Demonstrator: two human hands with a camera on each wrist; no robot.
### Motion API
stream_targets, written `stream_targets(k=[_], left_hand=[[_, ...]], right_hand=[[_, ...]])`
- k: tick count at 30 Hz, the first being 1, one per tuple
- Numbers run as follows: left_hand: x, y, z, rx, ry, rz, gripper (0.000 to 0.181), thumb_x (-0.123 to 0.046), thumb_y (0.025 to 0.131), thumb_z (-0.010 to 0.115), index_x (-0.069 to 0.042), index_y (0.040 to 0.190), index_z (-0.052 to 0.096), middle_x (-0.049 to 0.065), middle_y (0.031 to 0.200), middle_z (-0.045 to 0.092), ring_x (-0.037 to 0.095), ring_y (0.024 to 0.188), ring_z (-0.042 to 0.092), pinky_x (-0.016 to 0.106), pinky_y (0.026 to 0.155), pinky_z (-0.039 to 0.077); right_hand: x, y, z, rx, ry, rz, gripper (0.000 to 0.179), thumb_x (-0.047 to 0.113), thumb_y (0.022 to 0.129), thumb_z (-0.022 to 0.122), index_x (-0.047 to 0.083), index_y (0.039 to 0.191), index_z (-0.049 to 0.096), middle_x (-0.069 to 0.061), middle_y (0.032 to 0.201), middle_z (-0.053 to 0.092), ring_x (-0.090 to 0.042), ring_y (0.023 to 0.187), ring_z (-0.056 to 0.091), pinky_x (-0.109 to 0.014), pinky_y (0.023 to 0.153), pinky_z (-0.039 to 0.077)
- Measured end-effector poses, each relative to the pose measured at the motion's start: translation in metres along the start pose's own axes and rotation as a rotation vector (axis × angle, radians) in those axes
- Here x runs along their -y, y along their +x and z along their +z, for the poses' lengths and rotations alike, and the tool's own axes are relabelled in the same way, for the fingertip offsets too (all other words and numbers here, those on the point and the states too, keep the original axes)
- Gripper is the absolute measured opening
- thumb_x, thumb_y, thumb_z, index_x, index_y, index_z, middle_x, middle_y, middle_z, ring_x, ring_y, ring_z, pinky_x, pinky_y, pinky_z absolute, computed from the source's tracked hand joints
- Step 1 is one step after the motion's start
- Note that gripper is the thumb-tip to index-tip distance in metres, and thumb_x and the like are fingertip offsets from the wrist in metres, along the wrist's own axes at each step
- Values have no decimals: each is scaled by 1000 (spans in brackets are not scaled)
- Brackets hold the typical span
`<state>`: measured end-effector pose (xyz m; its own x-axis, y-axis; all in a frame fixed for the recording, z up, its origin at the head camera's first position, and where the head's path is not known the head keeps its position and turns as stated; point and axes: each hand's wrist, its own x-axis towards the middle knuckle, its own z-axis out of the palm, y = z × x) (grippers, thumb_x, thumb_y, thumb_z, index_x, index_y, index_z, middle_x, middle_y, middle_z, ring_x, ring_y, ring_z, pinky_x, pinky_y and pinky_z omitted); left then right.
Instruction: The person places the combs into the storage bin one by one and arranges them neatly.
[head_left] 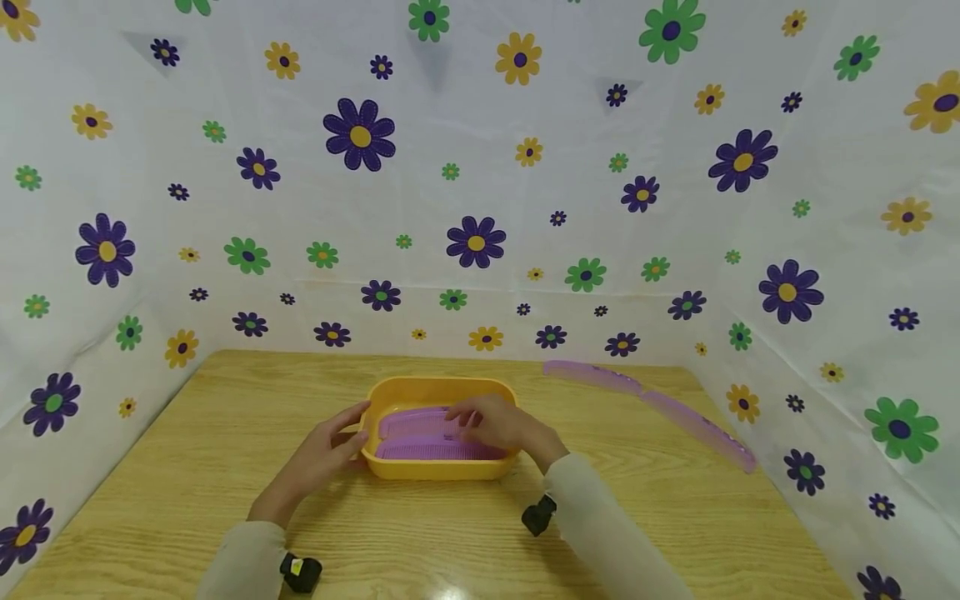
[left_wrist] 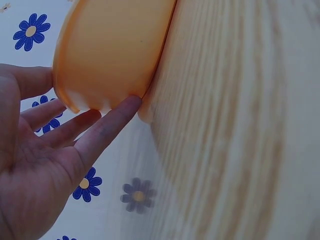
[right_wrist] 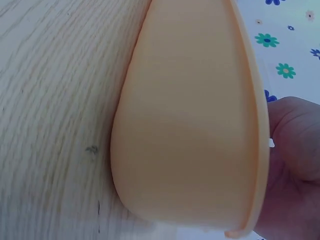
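A yellow plastic basin (head_left: 435, 470) stands on the table, and two purple combs (head_left: 420, 425) lie inside it, one behind the other. My left hand (head_left: 326, 450) is at the basin's left end. Its fairly straight fingers (left_wrist: 107, 132) touch the outer wall in the left wrist view. My right hand (head_left: 495, 421) reaches over the right side into the basin, its bent fingers over the right part of the combs. In the right wrist view the basin wall hides those fingertips, and whether they pinch a comb I cannot tell.
Two more purple combs lie at the right of the wooden table (head_left: 600, 517): one comb (head_left: 592, 377) near the back edge, another comb (head_left: 701, 429) slanting along the right side. A white sheet (head_left: 420, 192) with printed flowers encloses the back and both sides.
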<state>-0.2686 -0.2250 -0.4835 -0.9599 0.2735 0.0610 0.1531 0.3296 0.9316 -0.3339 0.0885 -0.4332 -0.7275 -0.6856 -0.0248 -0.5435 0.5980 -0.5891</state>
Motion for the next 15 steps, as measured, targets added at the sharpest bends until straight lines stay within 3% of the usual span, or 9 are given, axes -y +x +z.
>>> stream_targets(k=[7, 15], left_hand=[[0, 0, 0, -1, -12, 8, 58, -14, 109, 51, -2, 161, 29, 32, 162, 33, 51, 135, 54, 41, 89, 65], [0, 0, 0, -4, 4, 4, 58, -14, 109, 51, -2, 161, 29, 32, 161, 34, 51, 135, 54, 40, 89, 65]], right_hand=[[-4, -13, -12, -45, -26, -8, 32, 16, 98, 70, 6, 129, 70, -14, 116, 73, -25, 103, 67, -39, 92, 61], [-5, -27, -27, -68, -44, -13, 31, 11, 99, 67, 5, 130, 69, -15, 116, 73, -25, 104, 66, -40, 93, 60]])
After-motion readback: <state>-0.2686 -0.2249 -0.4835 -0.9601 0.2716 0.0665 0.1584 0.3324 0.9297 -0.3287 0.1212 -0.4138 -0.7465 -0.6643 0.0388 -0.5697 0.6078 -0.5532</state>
